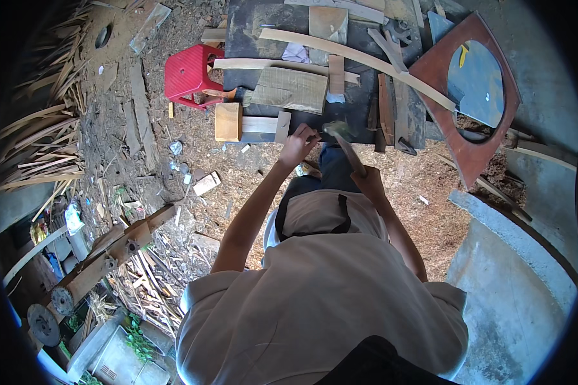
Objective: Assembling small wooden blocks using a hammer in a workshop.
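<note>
We see the right hand (370,184) wrapped round the lower end of the hammer (348,149), whose handle slopes forward and leftward from it, so the head lies beyond that hand, at the near edge of the worktop (245,29). We cannot tell whether the blurred head touches anything. Gripping so low likely gives us reach and keeps those fingers clear of the head. The left hand (300,145) is at the same edge, just left of the hammer's head, thumb and fingertips drawn toward one another; we cannot tell whether they pinch something small. Just beside it lies a small wooden plate (282,127), with a pale strip (259,124) between it and the wooden block (228,122) at the near left corner. Farther in sits a grey board (290,90), which seems to leave the near edge to our hands, while a long curved strip (366,58) reaches past the right edge, probably because so many pieces crowd the surface.
</note>
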`<state>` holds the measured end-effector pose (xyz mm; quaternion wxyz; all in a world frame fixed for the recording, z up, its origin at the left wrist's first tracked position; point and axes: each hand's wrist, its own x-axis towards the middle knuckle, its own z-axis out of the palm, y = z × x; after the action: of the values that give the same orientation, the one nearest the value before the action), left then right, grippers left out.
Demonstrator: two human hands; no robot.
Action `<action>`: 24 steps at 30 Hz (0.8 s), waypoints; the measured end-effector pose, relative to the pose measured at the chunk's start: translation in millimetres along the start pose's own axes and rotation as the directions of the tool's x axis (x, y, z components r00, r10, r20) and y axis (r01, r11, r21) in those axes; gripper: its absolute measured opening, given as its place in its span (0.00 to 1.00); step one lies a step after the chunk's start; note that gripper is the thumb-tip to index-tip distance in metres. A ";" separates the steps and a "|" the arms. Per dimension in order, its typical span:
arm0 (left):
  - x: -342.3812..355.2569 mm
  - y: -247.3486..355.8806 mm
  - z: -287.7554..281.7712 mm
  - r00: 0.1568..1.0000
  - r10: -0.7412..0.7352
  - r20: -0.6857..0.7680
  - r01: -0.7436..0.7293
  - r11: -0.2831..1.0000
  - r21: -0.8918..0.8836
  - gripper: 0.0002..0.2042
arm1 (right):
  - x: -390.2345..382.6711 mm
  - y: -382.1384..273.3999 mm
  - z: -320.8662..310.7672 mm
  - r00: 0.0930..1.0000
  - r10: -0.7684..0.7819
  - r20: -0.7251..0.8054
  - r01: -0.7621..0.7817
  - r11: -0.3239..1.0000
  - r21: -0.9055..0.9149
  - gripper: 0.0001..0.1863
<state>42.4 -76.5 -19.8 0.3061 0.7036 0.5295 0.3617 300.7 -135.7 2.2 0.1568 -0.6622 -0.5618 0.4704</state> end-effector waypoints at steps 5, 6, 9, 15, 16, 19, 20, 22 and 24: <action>-1.0 2.7 -6.4 0.997 -0.046 0.060 0.041 0.996 0.074 0.10 | 0.9 -9.3 -10.7 0.999 0.022 0.031 -0.021 0.999 -0.049 0.14; -1.9 1.4 -6.2 1.000 -0.013 0.027 0.012 0.999 0.031 0.09 | -3.4 -16.3 -14.5 0.998 0.056 0.034 -0.055 0.998 -0.026 0.14; -3.2 -0.7 -4.0 1.000 0.016 -0.003 -0.016 0.999 -0.031 0.08 | -5.7 -11.2 -7.2 0.999 0.047 0.018 -0.048 0.999 0.025 0.15; 0.9 -1.1 -2.3 0.999 0.006 0.036 -0.006 1.000 0.012 0.08 | 7.3 2.7 -10.0 0.999 -0.046 0.003 0.046 0.992 -0.120 0.13; -1.9 -3.0 -3.8 1.000 0.006 0.025 -0.006 1.000 -0.022 0.08 | 5.2 -5.4 -15.7 0.999 -0.051 0.011 0.052 0.991 -0.123 0.13; -3.9 -5.8 -3.6 1.000 -0.002 0.009 0.002 0.998 -0.068 0.09 | -4.3 -24.3 -24.3 0.999 -0.030 0.027 0.031 0.999 -0.037 0.13; -3.5 -6.9 -4.4 1.000 -0.002 0.008 0.002 0.998 -0.067 0.09 | -1.8 -20.7 -18.1 0.999 -0.031 0.028 0.032 0.999 -0.036 0.13; 1.4 -4.3 1.2 1.000 -0.001 0.016 0.002 0.998 -0.066 0.09 | 0.4 -4.1 -6.0 1.000 -0.004 0.022 0.005 1.000 -0.029 0.13; 3.2 -0.9 5.4 1.000 -0.006 0.023 0.006 1.000 -0.030 0.08 | 4.0 3.8 -2.0 1.000 -0.018 0.018 0.019 0.997 -0.076 0.13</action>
<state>47.0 -73.4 -23.0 0.3238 0.7013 0.5226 0.3609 304.4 -132.7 -1.4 0.1309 -0.6585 -0.5869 0.4526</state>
